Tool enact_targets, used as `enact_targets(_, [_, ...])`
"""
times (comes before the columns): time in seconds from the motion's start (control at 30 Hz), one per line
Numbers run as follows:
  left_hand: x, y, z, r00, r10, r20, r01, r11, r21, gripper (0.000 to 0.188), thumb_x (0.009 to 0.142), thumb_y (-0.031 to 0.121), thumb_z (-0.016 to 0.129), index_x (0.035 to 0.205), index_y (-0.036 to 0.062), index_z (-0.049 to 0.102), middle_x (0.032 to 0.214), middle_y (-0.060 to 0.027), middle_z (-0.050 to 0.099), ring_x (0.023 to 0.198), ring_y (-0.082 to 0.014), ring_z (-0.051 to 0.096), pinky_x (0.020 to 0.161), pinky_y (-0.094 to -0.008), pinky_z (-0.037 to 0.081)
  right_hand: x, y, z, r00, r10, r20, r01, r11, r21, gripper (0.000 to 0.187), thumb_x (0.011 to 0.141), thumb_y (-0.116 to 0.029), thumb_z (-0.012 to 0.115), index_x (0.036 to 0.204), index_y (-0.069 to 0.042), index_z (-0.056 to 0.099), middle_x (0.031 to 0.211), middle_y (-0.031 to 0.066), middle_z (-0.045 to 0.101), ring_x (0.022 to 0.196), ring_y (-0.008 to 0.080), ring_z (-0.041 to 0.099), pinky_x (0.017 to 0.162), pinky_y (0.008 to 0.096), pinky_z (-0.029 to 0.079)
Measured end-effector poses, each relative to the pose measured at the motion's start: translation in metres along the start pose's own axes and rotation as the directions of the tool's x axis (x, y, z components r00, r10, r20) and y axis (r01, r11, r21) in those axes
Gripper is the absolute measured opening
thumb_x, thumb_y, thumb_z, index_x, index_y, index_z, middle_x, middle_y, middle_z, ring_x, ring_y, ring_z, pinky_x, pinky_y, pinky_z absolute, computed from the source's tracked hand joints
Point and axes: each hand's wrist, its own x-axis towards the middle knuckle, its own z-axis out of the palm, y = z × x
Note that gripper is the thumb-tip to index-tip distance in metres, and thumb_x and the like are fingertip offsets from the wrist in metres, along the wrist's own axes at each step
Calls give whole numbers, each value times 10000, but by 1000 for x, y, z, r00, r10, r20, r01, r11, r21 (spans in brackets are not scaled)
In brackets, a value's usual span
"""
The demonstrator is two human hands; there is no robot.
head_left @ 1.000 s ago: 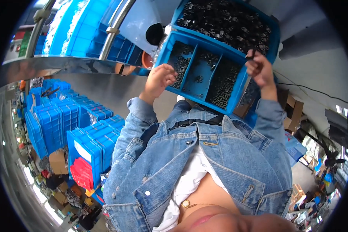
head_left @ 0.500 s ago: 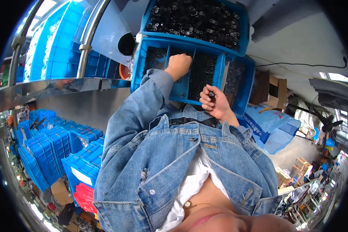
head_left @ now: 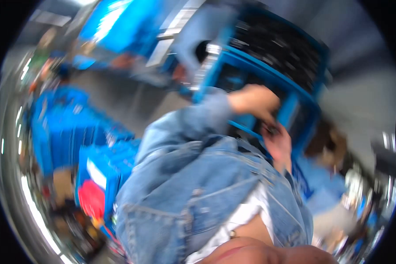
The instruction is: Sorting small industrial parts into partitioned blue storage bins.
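My left hand is over the blue divided bin, fingers bent down and pinched toward my right hand. Motion blur hides what it holds, if anything. Just below and to its right, my right hand is palm up with curled fingers around a small black part. My left fingertips meet or nearly meet that part; blur leaves contact unclear. Dark small pieces lie in the bin's compartments, partly covered by my left hand and sleeve.
Behind the divided bin stands a blue tray of many black parts. Brown cardboard and a blue bag lie to the right. Stacked blue crates and a red item are at the left.
My left hand has come out of the bin's middle compartment and over to my right hand, which still holds the black part. The whole view has swung and blurred.
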Motion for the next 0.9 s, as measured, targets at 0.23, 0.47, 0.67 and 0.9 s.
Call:
enact_targets(0.23, [-3,25,67,984,132,-118,-125,990,61,252,583,242,673,753,58,689,737,-165,646,721,-316,636,580,-411,504,89,-18,-82,758,14,652,489,649,-583,253,907,-172,421,1107,-42,506,1025,68,542,962,192,529,842,324,447])
enact_targets(0.47, [-57,28,62,960,-116,-256,182,950,252,210,757,168,595,925,80,687,932,-122,663,866,-305,631,688,-409,513,143,23,-38,667,375,644,78,824,-561,234,904,-169,432,1081,-40,515,998,60,548,921,182,535,791,314,450])
enact_targets(0.67, [-83,17,62,906,-205,-371,264,957,117,192,769,148,573,903,75,689,910,-134,663,852,-318,630,683,-420,513,146,50,-17,608,552,570,-292,824,-486,219,901,-166,442,1059,-39,523,975,53,552,885,174,540,748,306,453])
enact_targets(0.9, [-89,15,76,807,-349,-477,390,921,-15,178,716,162,610,848,73,690,854,-132,665,799,-321,635,645,-422,514,136,54,-9,577,658,483,-612,740,-279,201,898,-163,453,1034,-37,532,948,45,558,844,164,546,697,296,457])
